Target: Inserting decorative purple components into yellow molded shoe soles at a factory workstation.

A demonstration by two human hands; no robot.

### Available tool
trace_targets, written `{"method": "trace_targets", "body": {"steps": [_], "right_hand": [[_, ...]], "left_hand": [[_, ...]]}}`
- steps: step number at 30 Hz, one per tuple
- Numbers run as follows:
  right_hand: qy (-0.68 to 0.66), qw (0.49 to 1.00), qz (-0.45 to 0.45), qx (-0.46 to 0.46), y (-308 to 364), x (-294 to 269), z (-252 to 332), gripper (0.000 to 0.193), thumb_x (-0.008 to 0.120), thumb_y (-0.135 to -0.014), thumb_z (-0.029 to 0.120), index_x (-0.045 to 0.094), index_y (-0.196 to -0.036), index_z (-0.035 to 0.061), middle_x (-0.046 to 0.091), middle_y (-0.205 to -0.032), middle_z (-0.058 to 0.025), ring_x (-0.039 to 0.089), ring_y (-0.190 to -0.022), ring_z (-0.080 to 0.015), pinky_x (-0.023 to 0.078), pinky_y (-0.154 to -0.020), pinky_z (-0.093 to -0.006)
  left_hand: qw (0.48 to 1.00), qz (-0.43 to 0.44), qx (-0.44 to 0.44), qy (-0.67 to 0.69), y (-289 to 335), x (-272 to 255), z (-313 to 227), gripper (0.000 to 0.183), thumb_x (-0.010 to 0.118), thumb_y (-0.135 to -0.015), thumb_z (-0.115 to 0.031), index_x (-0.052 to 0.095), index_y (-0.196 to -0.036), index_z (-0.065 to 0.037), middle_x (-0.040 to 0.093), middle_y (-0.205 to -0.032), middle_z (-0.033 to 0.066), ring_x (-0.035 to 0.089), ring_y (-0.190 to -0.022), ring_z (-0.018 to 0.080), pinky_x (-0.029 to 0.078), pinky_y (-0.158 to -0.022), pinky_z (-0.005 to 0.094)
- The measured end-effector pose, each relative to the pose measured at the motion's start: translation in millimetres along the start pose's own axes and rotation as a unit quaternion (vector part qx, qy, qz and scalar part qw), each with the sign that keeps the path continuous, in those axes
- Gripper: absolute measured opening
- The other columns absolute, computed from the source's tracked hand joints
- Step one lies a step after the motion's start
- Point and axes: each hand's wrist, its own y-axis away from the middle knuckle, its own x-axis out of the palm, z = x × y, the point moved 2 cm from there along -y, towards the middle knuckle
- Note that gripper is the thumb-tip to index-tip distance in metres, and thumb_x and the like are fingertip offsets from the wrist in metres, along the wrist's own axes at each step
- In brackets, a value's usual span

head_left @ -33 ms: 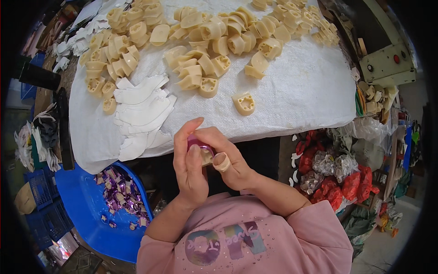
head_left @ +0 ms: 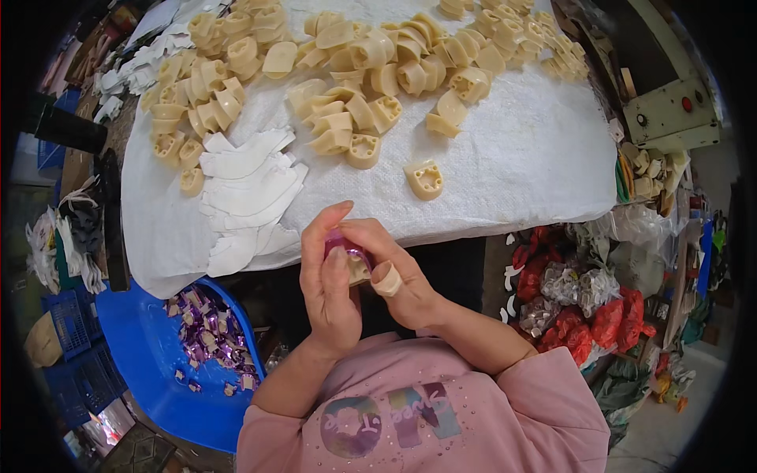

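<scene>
Just off the table's near edge, my left hand (head_left: 328,292) and my right hand (head_left: 400,276) are closed together around a shoe heel (head_left: 352,251) wrapped in shiny purple material. Its pale beige end shows between my palms; the fingers cover the rest. A beige band (head_left: 386,279) circles my right thumb. Nearest beyond my hands, a single bare beige heel (head_left: 424,180) lies on the white woven sheet (head_left: 505,173). To its left, white curved cut pieces (head_left: 251,185) lie in an overlapping stack.
Many beige heels (head_left: 371,51) are heaped across the far side of the table. At lower left, a blue basin (head_left: 150,355) holds purple-covered heels (head_left: 206,335). Red plastic bags (head_left: 607,315) are piled at the right, below a pale machine box (head_left: 672,110).
</scene>
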Motion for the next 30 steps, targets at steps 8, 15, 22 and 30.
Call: {"method": "trace_targets", "body": {"steps": [8, 15, 22, 30], "right_hand": [[0.1, 0.994, 0.021, -0.047, -2, -1, 6, 0.033, 0.042, -0.092, 0.013, 0.05, -0.121, 0.0011, 0.052, -0.11, -0.0141, 0.052, -0.096, -0.0258, 0.041, -0.086, -0.0328], [0.056, 0.988, 0.025, 0.145, -11, -11, 15, 0.035, 0.044, -0.094, 0.022, 0.052, -0.122, 0.0017, 0.052, -0.097, -0.0116, 0.053, -0.083, -0.0178, 0.044, -0.075, -0.0291], [-0.031, 0.966, 0.051, 0.253, -17, -17, 21, 0.025, 0.047, -0.095, 0.022, 0.055, -0.107, 0.0026, 0.053, -0.091, -0.0023, 0.047, -0.068, -0.0076, 0.042, -0.059, -0.0224], [-0.044, 0.974, 0.039, 0.218, -18, -18, 22, 0.018, 0.047, -0.095, 0.018, 0.055, -0.102, 0.0036, 0.049, -0.09, -0.0015, 0.047, -0.07, -0.0076, 0.043, -0.06, -0.0212]], "left_hand": [[1.0, 0.015, 0.008, 0.007, 8, 2, 4, 0.042, 0.039, -0.093, -0.019, 0.033, -0.13, -0.002, 0.046, -0.115, 0.0096, 0.05, -0.099, 0.0145, 0.042, -0.086, 0.0289], [0.957, 0.088, -0.131, 0.244, 0, -1, -3, 0.061, 0.048, -0.087, -0.021, 0.019, -0.139, -0.008, 0.046, -0.113, 0.0105, 0.051, -0.096, 0.017, 0.044, -0.083, 0.0322], [0.992, 0.105, -0.076, -0.001, 5, -7, 1, 0.066, 0.048, -0.079, -0.015, 0.021, -0.138, -0.003, 0.044, -0.117, 0.0123, 0.049, -0.103, 0.0194, 0.041, -0.089, 0.0324], [0.987, 0.153, 0.01, -0.058, 0, -4, -12, 0.064, 0.049, -0.084, -0.022, 0.02, -0.135, 0.005, 0.046, -0.113, 0.0148, 0.048, -0.097, 0.0182, 0.04, -0.087, 0.0311]]}}
